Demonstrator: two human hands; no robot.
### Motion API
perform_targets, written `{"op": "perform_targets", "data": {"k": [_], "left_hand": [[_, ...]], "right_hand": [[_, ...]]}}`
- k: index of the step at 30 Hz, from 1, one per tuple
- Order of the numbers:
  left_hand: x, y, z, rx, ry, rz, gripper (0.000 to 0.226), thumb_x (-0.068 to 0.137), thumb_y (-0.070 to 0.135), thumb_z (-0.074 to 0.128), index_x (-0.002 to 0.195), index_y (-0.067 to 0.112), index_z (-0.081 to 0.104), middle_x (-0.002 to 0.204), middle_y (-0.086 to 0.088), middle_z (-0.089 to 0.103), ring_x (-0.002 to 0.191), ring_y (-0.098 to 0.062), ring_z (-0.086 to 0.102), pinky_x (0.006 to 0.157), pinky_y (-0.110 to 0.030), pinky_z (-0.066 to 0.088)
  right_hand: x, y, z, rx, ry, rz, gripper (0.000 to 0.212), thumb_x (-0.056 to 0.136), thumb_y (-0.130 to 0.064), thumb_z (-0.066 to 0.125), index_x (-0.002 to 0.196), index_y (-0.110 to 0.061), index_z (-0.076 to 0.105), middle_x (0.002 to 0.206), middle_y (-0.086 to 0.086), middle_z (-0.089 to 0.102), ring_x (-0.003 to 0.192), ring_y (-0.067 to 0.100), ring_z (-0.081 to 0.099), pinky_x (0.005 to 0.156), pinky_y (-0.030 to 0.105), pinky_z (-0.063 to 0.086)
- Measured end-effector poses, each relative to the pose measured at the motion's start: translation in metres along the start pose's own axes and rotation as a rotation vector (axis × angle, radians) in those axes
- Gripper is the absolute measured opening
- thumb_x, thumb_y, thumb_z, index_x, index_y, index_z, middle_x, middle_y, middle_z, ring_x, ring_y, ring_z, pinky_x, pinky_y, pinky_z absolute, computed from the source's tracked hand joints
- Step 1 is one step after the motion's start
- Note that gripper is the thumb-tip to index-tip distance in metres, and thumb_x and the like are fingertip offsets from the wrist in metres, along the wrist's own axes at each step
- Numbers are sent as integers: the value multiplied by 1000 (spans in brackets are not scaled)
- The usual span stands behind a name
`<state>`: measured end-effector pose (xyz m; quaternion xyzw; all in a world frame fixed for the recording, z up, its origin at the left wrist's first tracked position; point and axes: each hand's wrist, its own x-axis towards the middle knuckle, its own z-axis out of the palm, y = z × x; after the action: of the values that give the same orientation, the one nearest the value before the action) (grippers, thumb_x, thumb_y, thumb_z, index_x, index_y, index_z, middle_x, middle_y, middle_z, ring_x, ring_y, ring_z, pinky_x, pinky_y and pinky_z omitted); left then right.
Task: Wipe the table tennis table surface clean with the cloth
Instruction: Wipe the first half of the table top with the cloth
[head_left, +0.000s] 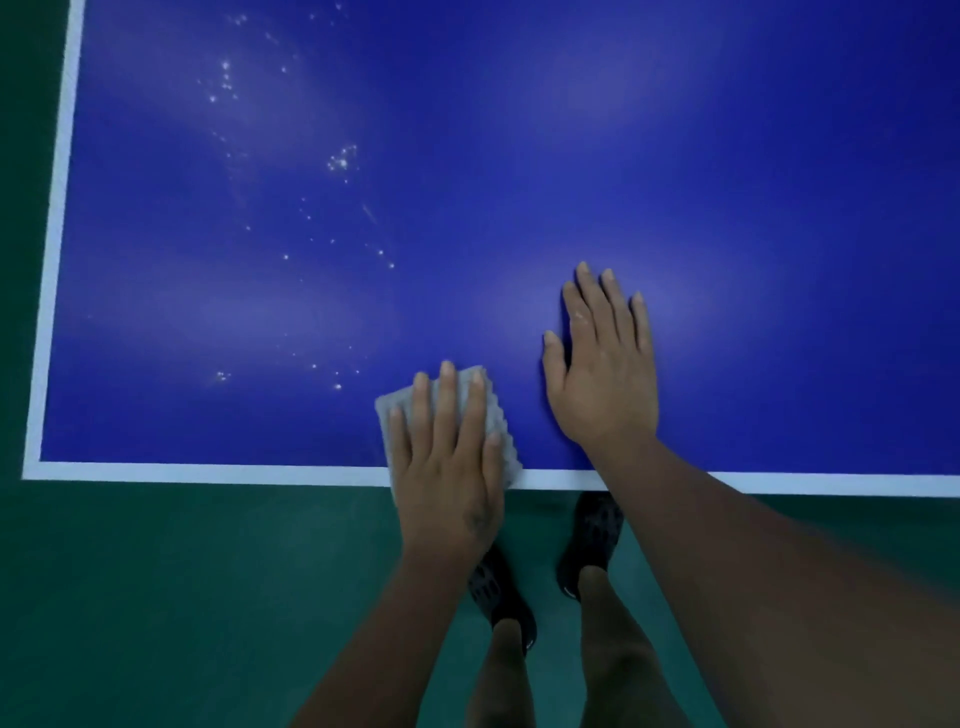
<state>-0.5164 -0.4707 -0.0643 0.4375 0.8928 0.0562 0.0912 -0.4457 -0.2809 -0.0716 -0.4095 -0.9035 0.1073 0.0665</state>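
Observation:
The blue table tennis table (623, 156) fills the upper part of the head view, with white border lines along its left and near edges. A folded grey cloth (501, 441) lies at the near edge, partly hanging over it. My left hand (447, 457) presses flat on the cloth with straight fingers. To its right, my right hand (602, 364) lies flat on the bare blue surface, fingers spread. Several small shiny droplets (343, 161) speckle the left half of the table.
The green floor (182, 597) surrounds the table on the left and near sides. Two feet in dark shoes (592, 535) stand just below the near edge, under my arms.

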Motion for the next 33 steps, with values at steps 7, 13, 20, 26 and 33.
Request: {"op": "perform_targets", "data": {"k": [7,13,20,26,33], "left_hand": [[145,4,-4,5,23,350,60,115,43,19,171,22,14,178,-4,9,165,-27,2,131,-56,8],[247,-41,-23,26,47,187,63,111,52,16,170,29,19,178,-1,16,164,-34,6,130,-62,5],[127,-61,-23,7,72,44,60,114,45,27,170,26,18,178,-5,14,163,-43,3,129,-64,9],[-5,-80,-19,-2,-36,37,61,108,40,42,166,23,33,176,-6,20,164,-39,8,126,-67,19],[64,-76,-18,-8,40,-107,62,113,43,27,171,25,16,178,-14,4,165,-34,-2,130,-61,11]], "right_hand": [[2,-1,3,-13,63,-4,57,111,-35,39,161,-8,43,174,5,30,163,25,22,132,53,18],[3,-1,5,-24,95,-16,55,110,-34,44,160,-9,45,173,4,33,162,26,24,132,53,19],[2,0,4,-31,72,-8,56,111,-34,42,160,-9,44,174,4,31,163,25,22,132,53,19],[3,-1,3,-33,55,-4,56,111,-36,39,161,-9,43,174,4,30,163,24,21,132,53,18],[3,-2,3,-29,54,-3,57,111,-36,38,160,-9,43,174,4,30,164,24,20,132,53,18]]}}
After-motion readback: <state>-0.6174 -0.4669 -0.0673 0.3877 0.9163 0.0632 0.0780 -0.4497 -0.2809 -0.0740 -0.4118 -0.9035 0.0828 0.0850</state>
